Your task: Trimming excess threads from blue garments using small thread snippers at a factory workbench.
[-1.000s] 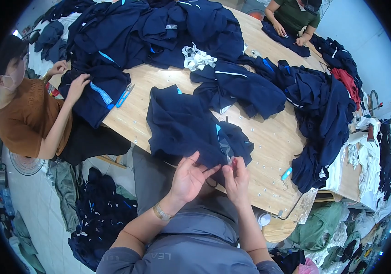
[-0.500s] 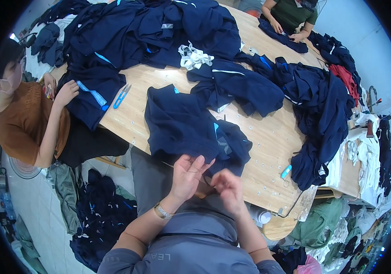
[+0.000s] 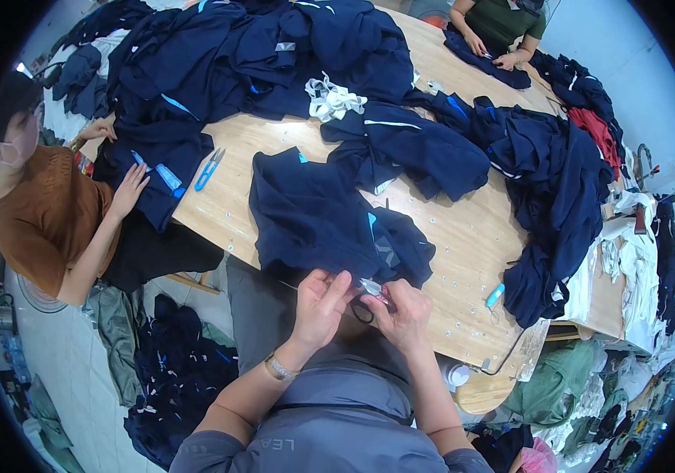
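A navy garment [image 3: 306, 213] lies on the wooden table before me, its near edge hanging at the table's front. My left hand [image 3: 320, 309] pinches that near edge between thumb and fingers. Close beside it, my right hand [image 3: 403, 317] grips small thread snips [image 3: 371, 288], their silver blades pointing toward my left fingertips. A dark loop hangs below the snips, between my hands. Whether the blades touch cloth or thread is too small to tell.
Blue-handled snips [image 3: 210, 169] lie at the left, and a light-blue tool [image 3: 495, 296] at the right. Navy garments [image 3: 558, 173] heap along the table [image 3: 464, 307], near white scraps [image 3: 333, 98]. One co-worker [image 3: 54, 213] sits left; another [image 3: 503, 35] works at the far right.
My right hand has turned, and silver snip blades now show beside my left fingers. My left hand stays at the garment edge. The left co-worker's hands have moved apart on the cloth.
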`<action>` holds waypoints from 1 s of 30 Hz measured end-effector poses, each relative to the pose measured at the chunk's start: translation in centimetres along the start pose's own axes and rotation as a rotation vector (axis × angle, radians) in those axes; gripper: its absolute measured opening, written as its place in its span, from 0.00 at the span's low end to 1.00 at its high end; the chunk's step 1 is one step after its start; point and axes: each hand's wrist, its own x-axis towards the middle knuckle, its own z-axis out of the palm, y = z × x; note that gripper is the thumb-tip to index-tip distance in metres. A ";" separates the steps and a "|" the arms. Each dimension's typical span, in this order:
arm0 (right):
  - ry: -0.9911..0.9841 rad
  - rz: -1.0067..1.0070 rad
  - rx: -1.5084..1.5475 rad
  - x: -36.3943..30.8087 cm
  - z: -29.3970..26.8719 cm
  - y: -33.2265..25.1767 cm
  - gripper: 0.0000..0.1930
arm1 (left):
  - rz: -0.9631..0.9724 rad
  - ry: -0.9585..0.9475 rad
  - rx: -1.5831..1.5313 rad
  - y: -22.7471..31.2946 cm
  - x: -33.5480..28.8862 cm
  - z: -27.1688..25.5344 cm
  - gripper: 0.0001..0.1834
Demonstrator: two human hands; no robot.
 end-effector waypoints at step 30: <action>0.133 0.338 0.293 -1.1 1.5 2.0 0.22 | -0.062 0.006 -0.118 1.9 1.3 0.0 0.10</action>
